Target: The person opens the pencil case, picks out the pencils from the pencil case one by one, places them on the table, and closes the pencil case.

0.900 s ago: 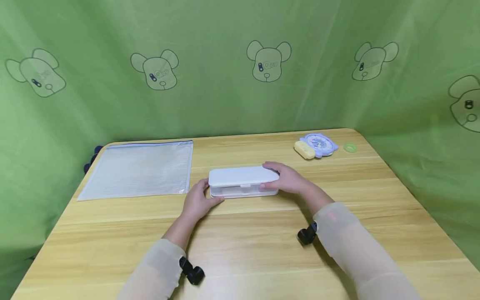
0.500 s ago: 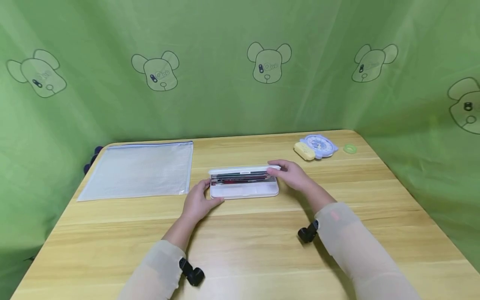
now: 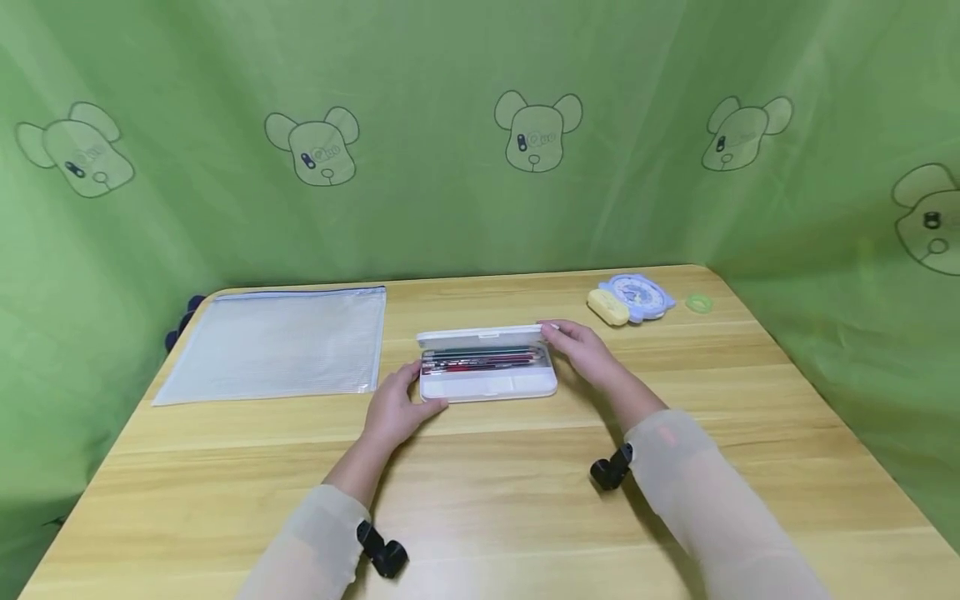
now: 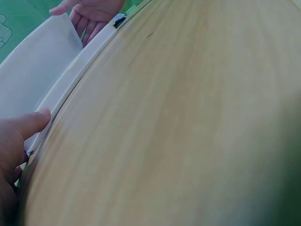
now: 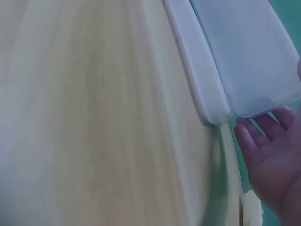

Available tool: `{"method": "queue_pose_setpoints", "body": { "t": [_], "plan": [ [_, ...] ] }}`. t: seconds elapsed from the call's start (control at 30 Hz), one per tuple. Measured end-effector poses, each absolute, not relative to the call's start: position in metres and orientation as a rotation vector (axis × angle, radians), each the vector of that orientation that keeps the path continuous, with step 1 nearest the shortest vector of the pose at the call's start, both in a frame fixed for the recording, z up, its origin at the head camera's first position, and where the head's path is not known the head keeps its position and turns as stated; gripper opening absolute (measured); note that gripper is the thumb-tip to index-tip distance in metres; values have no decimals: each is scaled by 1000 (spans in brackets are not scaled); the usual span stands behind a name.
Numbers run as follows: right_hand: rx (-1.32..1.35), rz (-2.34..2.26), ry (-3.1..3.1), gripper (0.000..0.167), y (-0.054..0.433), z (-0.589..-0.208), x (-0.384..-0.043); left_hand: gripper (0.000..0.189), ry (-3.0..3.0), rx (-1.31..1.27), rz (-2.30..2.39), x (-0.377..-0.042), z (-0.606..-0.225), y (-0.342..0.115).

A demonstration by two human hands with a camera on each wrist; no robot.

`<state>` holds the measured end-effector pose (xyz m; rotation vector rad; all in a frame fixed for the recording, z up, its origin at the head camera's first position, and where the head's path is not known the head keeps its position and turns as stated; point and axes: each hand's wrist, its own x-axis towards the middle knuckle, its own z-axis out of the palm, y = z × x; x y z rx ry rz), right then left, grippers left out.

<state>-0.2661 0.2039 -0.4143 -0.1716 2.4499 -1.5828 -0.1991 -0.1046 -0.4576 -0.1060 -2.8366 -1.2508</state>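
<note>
A white pencil case (image 3: 491, 387) lies on the wooden table with its lid (image 3: 468, 340) raised along the far side. Several pencils (image 3: 480, 361), dark green and red, lie in the back part of its tray. My left hand (image 3: 395, 408) grips the case at its left end, thumb along the front edge, as the left wrist view also shows. At the right end my right hand (image 3: 587, 356) holds the corner of the raised lid with thumb and fingers. In the right wrist view, the fingers of that hand (image 5: 273, 155) are behind the lid's end.
A clear mesh zip pouch (image 3: 273, 346) lies flat at the table's left. Towards the back right are a blue animal-shaped item (image 3: 639, 297) with a round printed face, a small yellow block-like item (image 3: 608, 307) and a green ring (image 3: 699, 303). A green curtain (image 3: 427, 225) hangs behind.
The pencil case lid has swung up and back with my right hand, exposing the pencils. My left hand has stayed at the left end of the case.
</note>
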Motion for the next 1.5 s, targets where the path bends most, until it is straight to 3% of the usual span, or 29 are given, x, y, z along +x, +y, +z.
{"method": "queue_pose_setpoints", "body": {
  "t": [0.5,1.17,1.5],
  "plan": [
    [-133,-1566,2493,58,212,-416,-266,81,-2854,-103,-1243,-198,-456,-105],
    [-194,-1566,2681,36,215,-405,-258,80,-2853,-116,-1245,-197,-455,-104],
    [-233,-1459,2834,32,210,-394,-260,81,-2850,-94,-1278,-197,-457,-103]
  ]
}}
